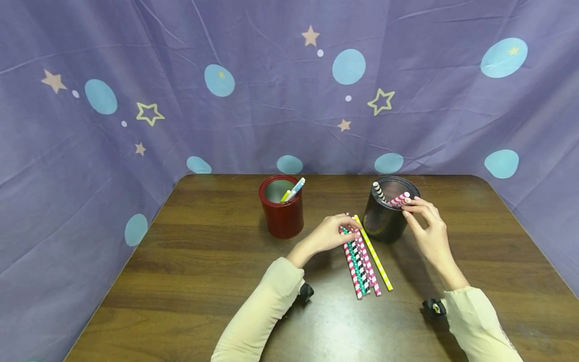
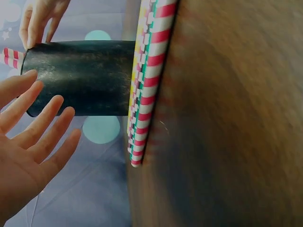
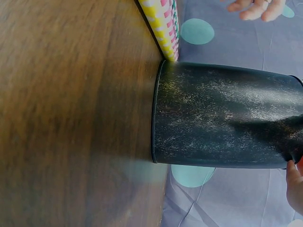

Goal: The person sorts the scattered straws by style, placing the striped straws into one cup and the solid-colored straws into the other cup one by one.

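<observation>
My left hand (image 1: 332,232) hovers over a bundle of striped paper straws (image 1: 357,261), its fingers spread and loosely bent with nothing held, as the left wrist view shows. The straws are red, green, black and pink with white, plus a yellow one (image 1: 375,256) at the right side. At the right rim of a black can (image 1: 384,223), my right hand (image 1: 431,234) has thumb and finger pinched at a pink-and-white striped straw (image 1: 405,202). Another pink straw (image 1: 398,198) and a black-and-white straw (image 1: 379,192) also lean inside the can.
A dark red can (image 1: 284,218) stands to the left, holding a blue-and-white straw (image 1: 296,188) and a yellow one. The brown wooden table (image 1: 194,261) ends at a purple curtain (image 1: 271,125) with stars and dots.
</observation>
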A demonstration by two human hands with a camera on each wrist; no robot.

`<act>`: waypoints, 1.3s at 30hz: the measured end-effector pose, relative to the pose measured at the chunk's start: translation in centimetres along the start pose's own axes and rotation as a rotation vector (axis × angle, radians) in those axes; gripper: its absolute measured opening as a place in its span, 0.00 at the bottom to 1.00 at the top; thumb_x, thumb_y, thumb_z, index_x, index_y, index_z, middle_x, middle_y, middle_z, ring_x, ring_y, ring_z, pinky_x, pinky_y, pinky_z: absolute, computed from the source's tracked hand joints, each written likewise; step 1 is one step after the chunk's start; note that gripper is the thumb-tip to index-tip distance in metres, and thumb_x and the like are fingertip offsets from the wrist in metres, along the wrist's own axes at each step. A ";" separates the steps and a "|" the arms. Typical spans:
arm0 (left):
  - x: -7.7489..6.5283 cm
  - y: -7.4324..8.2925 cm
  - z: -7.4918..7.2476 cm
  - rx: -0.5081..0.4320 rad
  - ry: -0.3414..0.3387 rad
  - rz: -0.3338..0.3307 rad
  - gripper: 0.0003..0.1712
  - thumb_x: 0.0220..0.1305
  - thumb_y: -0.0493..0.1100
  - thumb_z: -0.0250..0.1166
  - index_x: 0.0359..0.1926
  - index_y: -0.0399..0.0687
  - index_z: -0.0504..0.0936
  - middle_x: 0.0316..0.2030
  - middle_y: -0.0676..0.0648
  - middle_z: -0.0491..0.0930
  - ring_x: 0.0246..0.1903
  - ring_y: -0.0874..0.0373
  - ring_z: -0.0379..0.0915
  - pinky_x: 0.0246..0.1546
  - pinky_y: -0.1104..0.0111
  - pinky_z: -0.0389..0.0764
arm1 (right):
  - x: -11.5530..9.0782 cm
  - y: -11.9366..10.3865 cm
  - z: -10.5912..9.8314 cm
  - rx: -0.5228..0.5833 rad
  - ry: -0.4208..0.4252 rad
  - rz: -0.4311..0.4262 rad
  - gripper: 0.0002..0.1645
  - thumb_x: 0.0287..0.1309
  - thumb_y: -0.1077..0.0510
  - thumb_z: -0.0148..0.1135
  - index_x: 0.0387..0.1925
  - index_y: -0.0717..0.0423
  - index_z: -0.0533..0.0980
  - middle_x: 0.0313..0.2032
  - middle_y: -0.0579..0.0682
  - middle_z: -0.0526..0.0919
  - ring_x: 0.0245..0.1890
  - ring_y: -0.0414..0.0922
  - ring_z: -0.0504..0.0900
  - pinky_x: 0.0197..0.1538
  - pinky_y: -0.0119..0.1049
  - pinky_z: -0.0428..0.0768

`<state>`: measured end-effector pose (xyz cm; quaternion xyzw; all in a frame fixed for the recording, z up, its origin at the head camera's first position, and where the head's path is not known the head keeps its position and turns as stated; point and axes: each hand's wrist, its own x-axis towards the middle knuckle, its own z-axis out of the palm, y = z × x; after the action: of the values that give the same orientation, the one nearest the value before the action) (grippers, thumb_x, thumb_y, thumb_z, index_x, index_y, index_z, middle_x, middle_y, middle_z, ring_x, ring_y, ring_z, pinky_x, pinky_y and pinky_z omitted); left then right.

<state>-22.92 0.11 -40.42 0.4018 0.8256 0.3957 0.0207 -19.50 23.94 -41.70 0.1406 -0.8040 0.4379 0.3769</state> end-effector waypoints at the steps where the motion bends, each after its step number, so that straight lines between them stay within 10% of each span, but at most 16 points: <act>1: -0.1 -0.1 0.0 0.005 -0.007 -0.005 0.12 0.52 0.37 0.64 0.39 0.39 0.80 0.36 0.45 0.79 0.38 0.53 0.73 0.42 0.64 0.74 | 0.0 0.0 0.0 0.000 0.000 -0.001 0.07 0.48 0.71 0.60 0.33 0.66 0.78 0.39 0.56 0.77 0.53 0.40 0.69 0.57 0.26 0.62; 39: -1.4 -1.6 1.4 0.412 -0.335 -0.014 0.11 0.50 0.44 0.65 0.38 0.53 0.82 0.41 0.52 0.74 0.47 0.61 0.66 0.50 0.75 0.67 | 0.1 -0.1 0.0 0.008 0.001 -0.001 0.07 0.47 0.72 0.60 0.33 0.67 0.78 0.38 0.59 0.77 0.52 0.39 0.69 0.56 0.25 0.62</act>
<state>-22.50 -0.52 -42.88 0.4515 0.8766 0.1471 0.0774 -19.53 23.90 -41.57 0.1423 -0.8020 0.4409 0.3770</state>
